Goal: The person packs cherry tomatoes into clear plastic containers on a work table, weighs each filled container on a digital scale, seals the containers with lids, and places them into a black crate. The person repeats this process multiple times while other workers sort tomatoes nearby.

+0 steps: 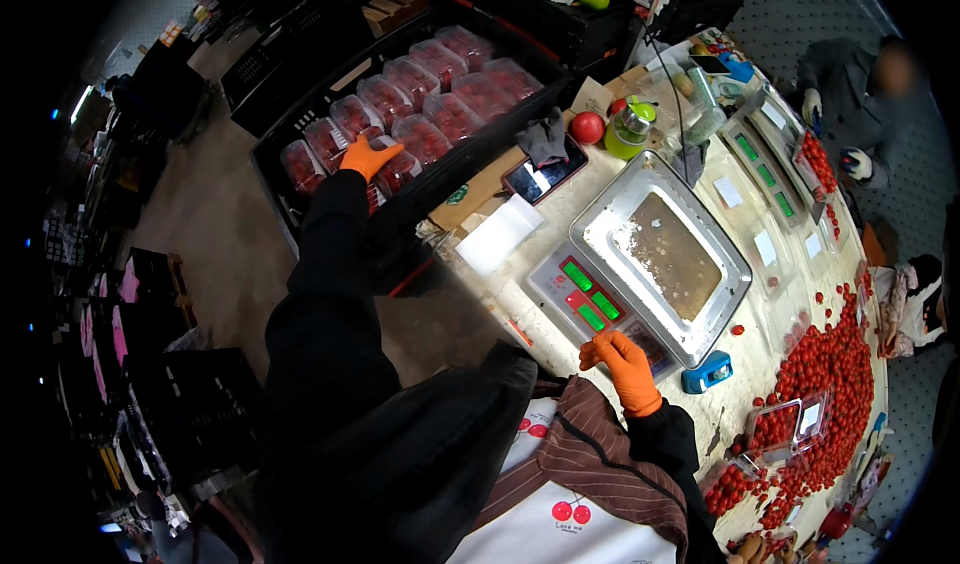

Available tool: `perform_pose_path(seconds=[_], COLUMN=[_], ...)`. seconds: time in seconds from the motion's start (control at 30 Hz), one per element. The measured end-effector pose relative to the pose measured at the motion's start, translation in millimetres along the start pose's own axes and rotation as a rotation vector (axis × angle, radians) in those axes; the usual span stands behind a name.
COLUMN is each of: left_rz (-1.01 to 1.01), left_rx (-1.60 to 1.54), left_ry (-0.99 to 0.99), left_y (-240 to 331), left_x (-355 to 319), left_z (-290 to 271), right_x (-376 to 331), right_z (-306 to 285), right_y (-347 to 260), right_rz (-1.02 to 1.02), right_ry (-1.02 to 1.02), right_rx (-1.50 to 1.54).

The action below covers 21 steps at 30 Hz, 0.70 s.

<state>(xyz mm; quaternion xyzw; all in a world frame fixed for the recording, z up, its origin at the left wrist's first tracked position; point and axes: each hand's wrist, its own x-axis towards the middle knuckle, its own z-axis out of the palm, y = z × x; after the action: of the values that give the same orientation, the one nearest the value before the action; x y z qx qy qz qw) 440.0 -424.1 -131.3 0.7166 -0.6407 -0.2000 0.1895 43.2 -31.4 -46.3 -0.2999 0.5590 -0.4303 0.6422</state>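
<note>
Nearest the body, the right hand [622, 366] in an orange glove rests on the front edge of the weighing scale [640, 264], fingers curled loosely over the button panel just below the green displays; it grips nothing. The scale's steel pan [700, 314] lies bare, its rim just beyond the fingertips. Right of the scale, a small blue device [708, 372] sits on the table [740, 394], and beyond it a heap of cherry tomatoes [835, 384] runs along the table's far-right edge, with open clear boxes [790, 426] half buried in it. Left of the scale, a white block [498, 234] and a phone [545, 177] lie near the table's left edge, with bare floor [200, 224] beyond that edge.

Farther left of the scale, the left hand [368, 156], also orange-gloved, reaches out on a straight arm and sits on a clear lidded tomato box [395, 167] in the black crate [300, 114]; whether it grips or only touches the lid cannot be told. Packed boxes fill the crate in two rows, edge to edge. Behind the scale stand a red tomato [587, 127] and a green-lidded jar [629, 129]. Far right, another person [850, 94] stands at a second scale [770, 159].
</note>
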Motion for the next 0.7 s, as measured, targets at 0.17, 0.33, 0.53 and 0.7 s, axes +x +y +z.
perform_pose_path(seconds=[0.17,0.33,0.53,0.7], left_rz=[0.115,0.327,0.376,0.228], left_rx=[-0.216,-0.194,-0.017,-0.232], left_ry=[0.092,0.275,0.249,0.537], left_y=[-13,4,-21,-31], left_x=[3,-28,-1,-6], left_z=[17,12,32,15], right_x=[-2,3,6,0], right_z=[-4,-1,0,-9], right_y=[10,12,15,15], right_rz=[0.027,0.035,0.036,0.026], right_ry=[0.015,-0.048,-0.060,-0.015], right_rx=[0.052,0.066,0.020,0.063])
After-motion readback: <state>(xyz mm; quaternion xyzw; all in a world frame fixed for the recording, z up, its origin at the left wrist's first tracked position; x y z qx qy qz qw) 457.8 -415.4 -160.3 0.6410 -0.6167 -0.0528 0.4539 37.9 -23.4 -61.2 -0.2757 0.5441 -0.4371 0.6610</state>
